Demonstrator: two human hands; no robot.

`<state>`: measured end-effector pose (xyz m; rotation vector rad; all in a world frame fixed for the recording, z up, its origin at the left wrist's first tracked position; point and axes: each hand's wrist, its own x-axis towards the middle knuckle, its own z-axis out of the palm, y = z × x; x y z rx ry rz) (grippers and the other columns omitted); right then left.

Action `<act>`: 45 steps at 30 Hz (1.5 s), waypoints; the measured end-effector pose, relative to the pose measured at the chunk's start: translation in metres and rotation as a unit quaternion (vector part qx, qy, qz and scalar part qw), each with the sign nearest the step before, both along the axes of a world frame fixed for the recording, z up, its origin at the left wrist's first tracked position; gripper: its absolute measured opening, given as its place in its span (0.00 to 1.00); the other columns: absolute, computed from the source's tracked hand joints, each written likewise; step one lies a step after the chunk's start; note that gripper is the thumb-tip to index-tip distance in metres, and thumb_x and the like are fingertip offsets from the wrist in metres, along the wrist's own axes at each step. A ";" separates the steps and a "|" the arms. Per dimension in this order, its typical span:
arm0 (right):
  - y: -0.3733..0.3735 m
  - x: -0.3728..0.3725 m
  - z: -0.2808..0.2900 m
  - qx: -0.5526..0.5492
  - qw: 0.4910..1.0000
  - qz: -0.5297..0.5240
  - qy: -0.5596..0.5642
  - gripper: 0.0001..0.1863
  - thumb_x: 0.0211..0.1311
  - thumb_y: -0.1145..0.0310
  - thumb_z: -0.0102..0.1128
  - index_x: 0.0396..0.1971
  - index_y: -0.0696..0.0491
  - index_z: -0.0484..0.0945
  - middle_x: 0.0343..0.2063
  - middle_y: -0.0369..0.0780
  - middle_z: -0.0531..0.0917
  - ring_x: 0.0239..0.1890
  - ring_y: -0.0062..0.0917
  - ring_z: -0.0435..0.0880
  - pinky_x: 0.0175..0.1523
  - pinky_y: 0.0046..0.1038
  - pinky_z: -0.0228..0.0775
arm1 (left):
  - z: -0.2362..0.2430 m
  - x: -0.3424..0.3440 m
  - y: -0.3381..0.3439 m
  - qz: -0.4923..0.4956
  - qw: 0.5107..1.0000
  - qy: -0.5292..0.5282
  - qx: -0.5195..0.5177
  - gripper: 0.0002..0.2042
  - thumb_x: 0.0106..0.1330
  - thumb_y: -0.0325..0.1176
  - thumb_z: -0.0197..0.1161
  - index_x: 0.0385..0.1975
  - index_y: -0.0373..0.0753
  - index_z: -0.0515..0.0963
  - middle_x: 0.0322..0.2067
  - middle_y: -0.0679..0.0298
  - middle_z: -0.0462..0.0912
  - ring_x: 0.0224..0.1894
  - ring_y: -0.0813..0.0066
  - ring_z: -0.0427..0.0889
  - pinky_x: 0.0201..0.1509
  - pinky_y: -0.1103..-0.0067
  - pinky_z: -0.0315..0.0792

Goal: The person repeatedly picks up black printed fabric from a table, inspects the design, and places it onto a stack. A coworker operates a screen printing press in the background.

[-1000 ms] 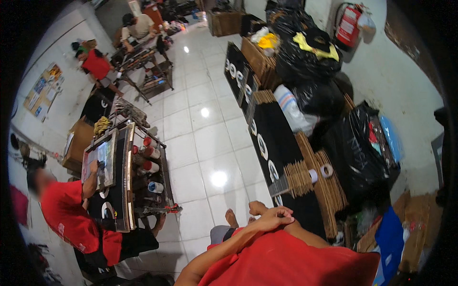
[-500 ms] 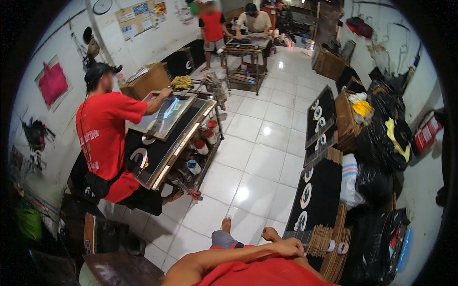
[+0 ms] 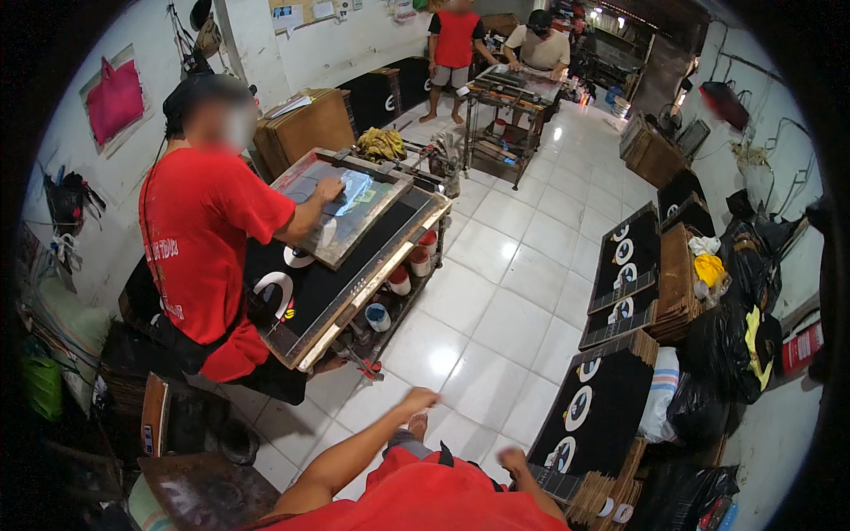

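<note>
My left hand point(image 3: 420, 400) reaches forward over the white tiled floor, above my foot, with its fingers loosely curled and nothing visible in them. My right hand point(image 3: 511, 458) hangs low, smeared by motion, so its fingers cannot be read. Just right of it stands a stack of black printed panels point(image 3: 580, 409) with brown board edges, which it does not visibly touch. To my left a co-worker in a red shirt point(image 3: 208, 239) leans over a screen-printing frame point(image 3: 350, 199), which lies on a long table of black fabric point(image 3: 354, 265) with white ring prints.
Paint tubs point(image 3: 378, 317) stand on the shelf beneath the printing table. Two more people work at a far table point(image 3: 509, 93). More printed panels point(image 3: 624, 257), a white sack point(image 3: 660, 398) and black plastic bags point(image 3: 708, 380) line the right side. A dark board point(image 3: 208, 491) lies at lower left.
My hands have moved apart, the left swinging forward and left, the right staying low by the stack. My view has shifted left. The co-worker's hand has moved down the frame.
</note>
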<state>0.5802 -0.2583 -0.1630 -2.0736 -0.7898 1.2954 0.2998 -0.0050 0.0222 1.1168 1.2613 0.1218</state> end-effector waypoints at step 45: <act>0.006 -0.026 0.086 -0.142 0.985 -0.075 0.059 0.07 0.52 0.74 0.54 0.27 0.60 0.79 0.24 0.43 0.82 0.26 0.28 0.82 0.30 0.29 0.75 | -0.091 -0.232 -0.034 0.419 0.884 0.207 -0.009 0.08 0.50 0.34 0.65 0.23 0.37 0.76 0.20 0.63 0.76 0.22 0.74 0.72 0.24 0.71 0.66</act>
